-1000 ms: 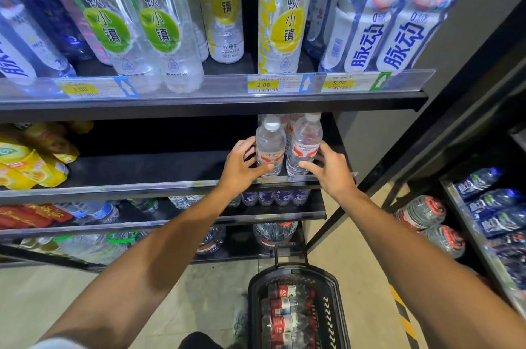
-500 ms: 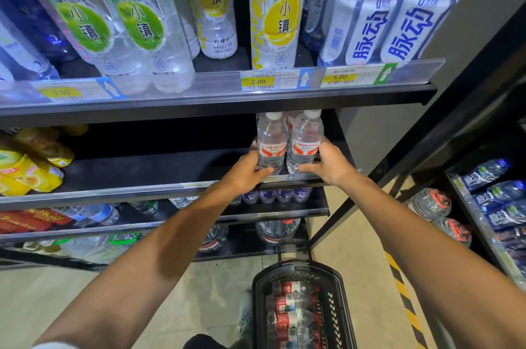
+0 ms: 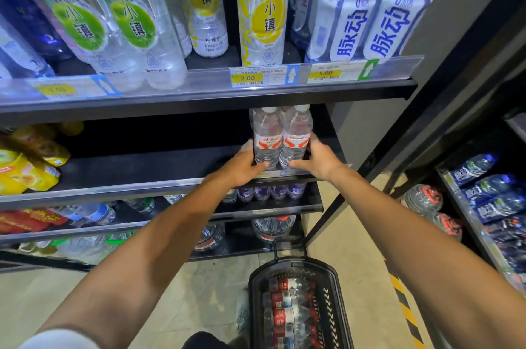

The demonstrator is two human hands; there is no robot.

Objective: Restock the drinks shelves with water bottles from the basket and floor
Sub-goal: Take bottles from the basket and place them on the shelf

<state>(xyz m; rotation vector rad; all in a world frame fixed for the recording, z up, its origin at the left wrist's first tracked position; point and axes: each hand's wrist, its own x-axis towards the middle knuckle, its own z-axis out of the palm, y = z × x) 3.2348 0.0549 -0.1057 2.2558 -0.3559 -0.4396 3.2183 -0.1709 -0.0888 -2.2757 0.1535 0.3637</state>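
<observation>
Two clear water bottles with red-and-white labels stand upright side by side at the right end of the middle black shelf [image 3: 142,169]. My left hand [image 3: 242,167] grips the base of the left bottle [image 3: 266,135]. My right hand [image 3: 316,159] holds the lower side of the right bottle [image 3: 296,135]. More bottles stand behind these two, mostly hidden. On the floor below, a black basket [image 3: 338,306] holds several red-labelled water bottles [image 3: 287,303] lying flat.
The top shelf [image 3: 199,98] carries tall lemon and blue drink bottles behind price tags. Yellow packets [image 3: 28,172] lie at the middle shelf's left. Lower shelves hold purple-labelled bottles [image 3: 270,192] and big water jugs [image 3: 273,227]. A second rack [image 3: 484,200] stands at right, past yellow-black floor tape.
Both hands have slid in closer around the two bottles and pushed them a little deeper onto the shelf. The view has tilted slightly downward.
</observation>
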